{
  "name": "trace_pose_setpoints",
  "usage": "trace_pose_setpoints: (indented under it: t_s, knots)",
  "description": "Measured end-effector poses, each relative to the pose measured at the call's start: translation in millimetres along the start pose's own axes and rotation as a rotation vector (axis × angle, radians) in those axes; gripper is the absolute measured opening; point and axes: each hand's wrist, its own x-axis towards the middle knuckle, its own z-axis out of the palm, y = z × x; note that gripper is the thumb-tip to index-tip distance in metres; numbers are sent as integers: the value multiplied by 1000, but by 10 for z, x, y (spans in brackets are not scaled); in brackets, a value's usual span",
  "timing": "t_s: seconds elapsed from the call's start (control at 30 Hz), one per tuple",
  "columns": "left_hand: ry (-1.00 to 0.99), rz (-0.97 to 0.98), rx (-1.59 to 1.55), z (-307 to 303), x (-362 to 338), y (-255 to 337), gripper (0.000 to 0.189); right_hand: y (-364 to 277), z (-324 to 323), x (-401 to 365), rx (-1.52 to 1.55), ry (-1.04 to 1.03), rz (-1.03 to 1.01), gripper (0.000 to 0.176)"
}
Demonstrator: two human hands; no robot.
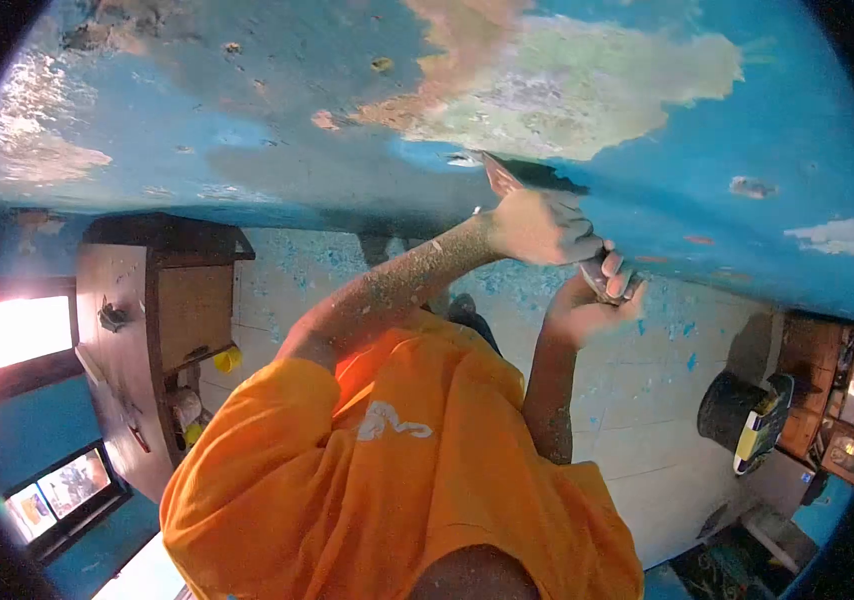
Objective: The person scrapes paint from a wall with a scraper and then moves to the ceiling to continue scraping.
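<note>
My left hand (544,230) is closed round a scraper, whose flat blade (503,176) sticks out past the wrist towards a patch of peeled paint (567,95) on the blue wall (327,100). Lower and to the right, the closed fingers of my right hand (592,312) hold a dark part (605,283), which looks like the lower end of the same scraper. Its middle is hidden by my left hand. Dust and flecks cover both forearms.
Blue paint chips (297,275) litter the tiled floor (627,400). A wooden cabinet (137,330) stands at left. On the right are a black bucket (729,410) and wooden shelving (812,385). Bright light enters through a window (12,335).
</note>
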Motion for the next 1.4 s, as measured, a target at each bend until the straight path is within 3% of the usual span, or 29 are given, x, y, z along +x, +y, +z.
trace_pose_setpoints:
  t_s: [0.07,0.13,0.17,0.23,0.27,0.33,0.37,0.5,0.57,0.6,0.67,0.7,0.8,0.83,0.87,0.93,0.97,1.07,1.13,1.17,1.2,1.23,1.27,1.33,1.37,1.4]
  knots:
    - [-6,0,-7,-13,28,3,11,-73,84,-85,-38,40,-45,32]
    - [-107,-2,-12,-85,48,34,10,-178,153,-105,-689,104,-184,31]
    - [-199,-33,5,-107,52,54,11,-247,126,-113,-692,100,-186,31]
    - [-276,-59,-29,-122,6,72,13,-414,48,-137,-1407,-253,-258,27]
    - [-357,-80,-69,-141,-32,81,16,-490,97,-146,-1405,-265,-254,27]
    - [-461,-62,-56,-181,-97,79,17,-635,271,-118,-1864,-557,121,27]
    - [-568,-34,-57,-193,-120,81,18,-576,178,-97,-1913,-676,60,28]
    - [-581,-139,-134,-405,-305,82,22,-97,-261,-55,-1856,-696,117,29]
    - [-69,-224,-128,-658,-552,212,23,88,-462,-117,-1738,-687,167,31]
    - [-71,-225,-137,-643,-664,386,23,161,-530,-203,-1621,-678,237,35]
    - [208,-1245,-457,-539,-960,681,27,419,-514,-380,-1515,-586,282,32]
    - [289,-1399,-577,-433,-985,720,36,533,-531,-439,-1405,-500,322,30]
    - [370,-1587,-677,-316,-1095,633,35,781,-779,-513,-1312,-471,362,31]
    - [554,-1633,-661,-136,-1261,682,40,815,-819,-546,-1278,-486,355,33]
    - [564,-1616,-664,-139,-1238,602,40,871,-780,-582,-1238,-497,342,35]
    - [645,-1613,-992,-168,-1259,574,48,989,-732,-638,-1151,-417,370,35]
    - [671,-1646,-1235,-110,-1286,509,53,1037,-727,-656,-1138,-424,361,34]
    - [594,-1631,-1147,45,-1305,366,52,1098,-724,-683,-1188,-405,387,35]
    - [649,-1553,-1299,-4,-1207,373,51,1160,-802,-686,-1253,-382,417,36]
    - [667,-1645,-1263,-18,-1199,423,51,1227,-949,-772,-1458,-472,216,38]
    - [684,-1732,-1222,-63,-1148,417,51,1209,-693,-773,-1649,-560,-1,40]
    - [949,-1610,-1183,-106,-1093,402,50,1032,-463,-677,-1603,-689,132,41]
    - [900,-1613,-1306,-123,-1181,343,49,1076,-508,-658,-1601,-678,138,41]
    - [919,-1647,-1191,-136,-1135,285,48,1232,-625,-556,-1675,-663,533,40]
    - [924,-1620,-1189,-155,-1091,189,48,1307,-639,-510,-1671,-672,506,40]
    - [854,-1601,-1134,-182,-1091,198,48,1318,-675,-606,-1654,-675,308,36]
